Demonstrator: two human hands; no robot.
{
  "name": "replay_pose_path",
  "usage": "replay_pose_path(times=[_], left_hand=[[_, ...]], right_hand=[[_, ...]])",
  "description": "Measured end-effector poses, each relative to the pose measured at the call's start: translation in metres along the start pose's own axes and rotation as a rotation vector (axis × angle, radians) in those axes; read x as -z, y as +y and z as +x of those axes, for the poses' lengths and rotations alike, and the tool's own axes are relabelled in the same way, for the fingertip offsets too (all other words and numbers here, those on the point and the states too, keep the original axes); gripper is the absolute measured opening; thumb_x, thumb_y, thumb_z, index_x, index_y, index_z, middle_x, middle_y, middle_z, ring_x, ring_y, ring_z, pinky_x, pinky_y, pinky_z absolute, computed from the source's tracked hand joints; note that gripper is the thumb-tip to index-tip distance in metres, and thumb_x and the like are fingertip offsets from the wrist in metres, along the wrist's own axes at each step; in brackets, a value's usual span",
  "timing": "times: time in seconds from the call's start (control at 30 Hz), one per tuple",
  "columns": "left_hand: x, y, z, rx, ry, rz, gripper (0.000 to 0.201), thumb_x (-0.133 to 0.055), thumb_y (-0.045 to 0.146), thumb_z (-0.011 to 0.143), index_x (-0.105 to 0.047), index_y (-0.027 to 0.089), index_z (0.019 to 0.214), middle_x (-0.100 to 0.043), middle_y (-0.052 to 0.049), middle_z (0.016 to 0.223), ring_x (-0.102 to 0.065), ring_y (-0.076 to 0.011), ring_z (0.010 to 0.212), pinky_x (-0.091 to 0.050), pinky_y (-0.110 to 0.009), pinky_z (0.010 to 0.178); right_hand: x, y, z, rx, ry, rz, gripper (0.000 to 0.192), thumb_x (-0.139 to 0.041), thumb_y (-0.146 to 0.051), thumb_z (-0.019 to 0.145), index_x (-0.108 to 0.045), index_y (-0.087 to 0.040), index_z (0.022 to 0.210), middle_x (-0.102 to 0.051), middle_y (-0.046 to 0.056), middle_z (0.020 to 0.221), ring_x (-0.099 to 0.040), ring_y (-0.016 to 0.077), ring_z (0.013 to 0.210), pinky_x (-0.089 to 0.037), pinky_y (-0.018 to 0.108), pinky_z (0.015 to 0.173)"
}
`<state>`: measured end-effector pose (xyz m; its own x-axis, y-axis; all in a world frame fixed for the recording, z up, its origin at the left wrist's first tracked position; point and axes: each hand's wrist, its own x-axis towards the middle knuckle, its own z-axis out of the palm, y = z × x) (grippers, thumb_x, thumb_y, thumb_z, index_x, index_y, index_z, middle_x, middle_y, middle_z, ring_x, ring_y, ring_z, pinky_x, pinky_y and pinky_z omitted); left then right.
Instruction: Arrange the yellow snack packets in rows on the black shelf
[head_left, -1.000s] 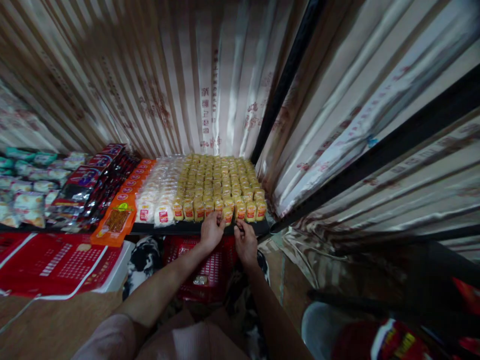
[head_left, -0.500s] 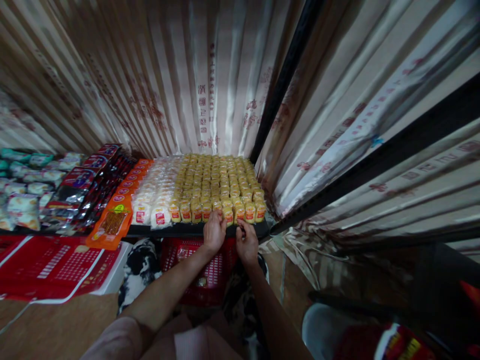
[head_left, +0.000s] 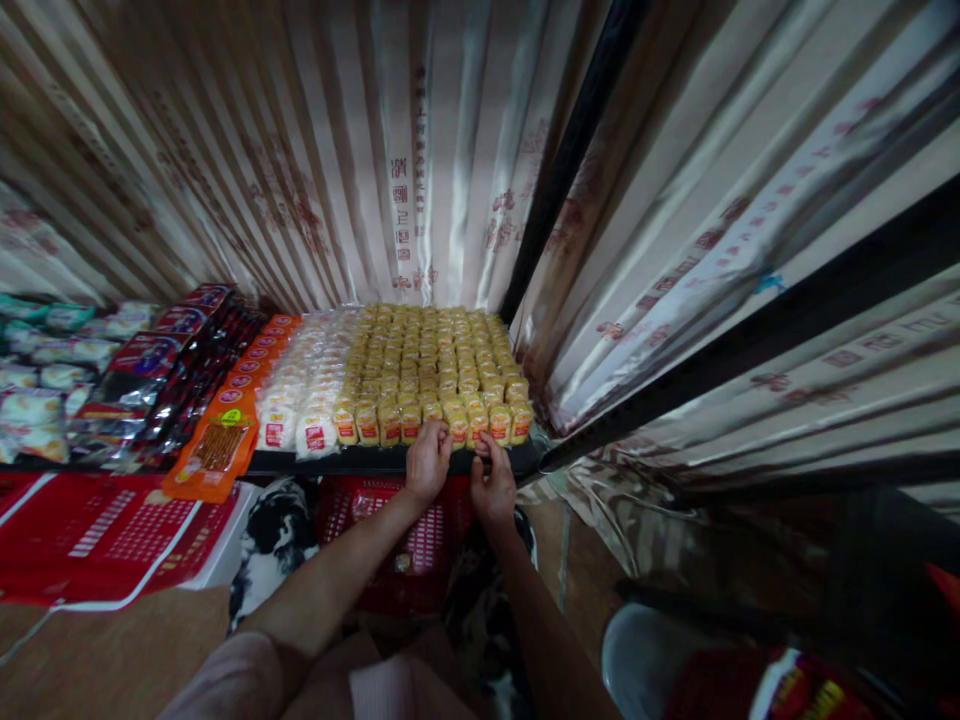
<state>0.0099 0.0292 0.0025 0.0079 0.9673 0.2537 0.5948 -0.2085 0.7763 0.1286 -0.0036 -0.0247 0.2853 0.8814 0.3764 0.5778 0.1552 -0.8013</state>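
Note:
Small yellow wrapped snack packets [head_left: 431, 365] with red-and-yellow labels stand in tight rows on a black shelf [head_left: 367, 461]. At the front row, my left hand [head_left: 428, 465] is bent with its fingers closed against a packet left of the middle of the hands. My right hand [head_left: 493, 484] is curled a short way to the right, fingertips touching the lower front of a yellow packet. White wrapped packets [head_left: 315, 405] with red labels line the left side of the yellow rows. The fingers partly cover the packets that they touch.
Left along the shelf are orange snack bags [head_left: 222, 440], dark red packages [head_left: 154, 375] and pale wrapped packets [head_left: 34, 415]. A red basket [head_left: 409, 545] sits below the shelf. Behind hangs a pleated curtain [head_left: 337, 150], with a black post [head_left: 559, 160] before it. A red bag [head_left: 97, 535] lies lower left.
The view has shifted slightly, so the goods on the left sit a little further left. Both hands stay at the front row with almost no change.

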Motion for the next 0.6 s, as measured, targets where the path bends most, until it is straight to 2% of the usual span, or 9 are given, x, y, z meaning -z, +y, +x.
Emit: replay_pose_path(times=[0.3, 0.4, 0.6], left_hand=[[-0.0073, -0.0022, -0.0001, 0.052, 0.046, -0.040, 0.003, -0.048, 0.017, 0.083, -0.048, 0.018, 0.086, -0.054, 0.001, 0.076, -0.054, -0.0118, 0.069, -0.044, -0.024, 0.069], [-0.0059, -0.0009, 0.0004, 0.027, 0.028, -0.008, 0.004, -0.047, 0.017, 0.084, -0.049, 0.018, 0.081, -0.054, 0.000, 0.076, -0.054, -0.0125, 0.071, -0.044, -0.025, 0.070], [0.0000, -0.0032, -0.0044, 0.007, -0.007, 0.042, 0.009, -0.046, 0.019, 0.087, -0.055, 0.018, 0.085, -0.057, -0.003, 0.084, -0.056, -0.0133, 0.078, -0.044, -0.024, 0.075]], right_hand=[[-0.0013, 0.0020, -0.0017, 0.012, 0.000, -0.010, 0.039, -0.039, -0.019, 0.083, -0.049, -0.017, 0.120, -0.059, 0.010, 0.101, -0.058, 0.0180, 0.091, -0.049, 0.035, 0.084], [-0.0012, 0.0014, -0.0012, 0.016, 0.001, -0.009, 0.039, -0.039, -0.018, 0.082, -0.049, -0.016, 0.119, -0.059, 0.011, 0.101, -0.058, 0.0182, 0.091, -0.049, 0.036, 0.086], [0.0005, -0.0034, -0.0045, 0.032, -0.010, 0.000, 0.038, -0.038, -0.021, 0.083, -0.049, -0.014, 0.119, -0.058, 0.012, 0.099, -0.058, 0.0185, 0.091, -0.049, 0.036, 0.085]])
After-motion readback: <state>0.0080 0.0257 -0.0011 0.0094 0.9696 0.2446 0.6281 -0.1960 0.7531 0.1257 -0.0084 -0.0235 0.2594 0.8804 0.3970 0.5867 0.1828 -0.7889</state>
